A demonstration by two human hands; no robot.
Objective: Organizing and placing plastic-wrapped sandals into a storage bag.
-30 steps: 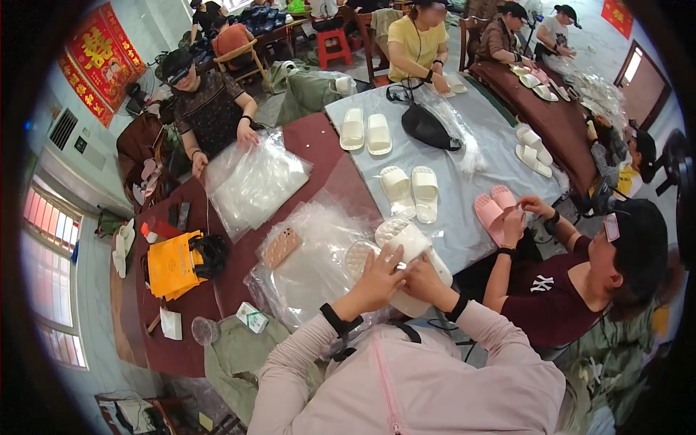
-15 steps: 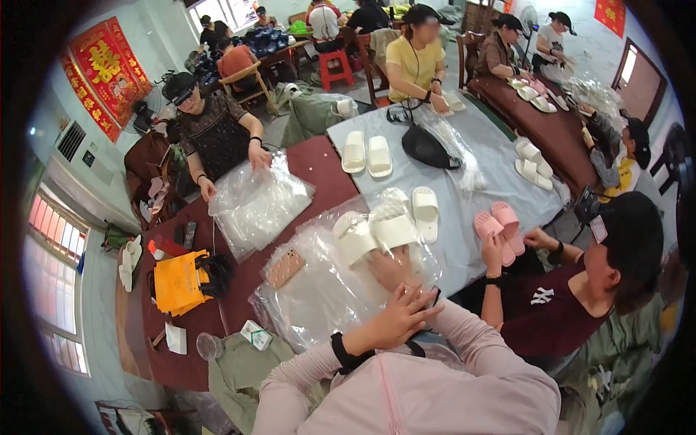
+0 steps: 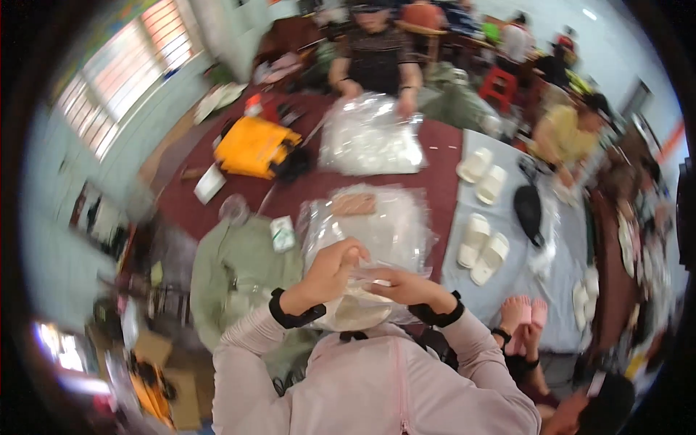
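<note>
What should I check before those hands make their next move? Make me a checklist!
1. Both hands visible: ok. The left hand and right hand are close together near the waist.
2. White slippers fully inside plastic: cannot tell. The hands hide part, and it's blurry.
3. Clear bags nearby: ok. They lie on the table just beyond the hands.
4. Nothing on top of those bags: not ok. A phone lies there.
5. More white slippers on the grey cloth: ok. Pairs lie there.
</note>
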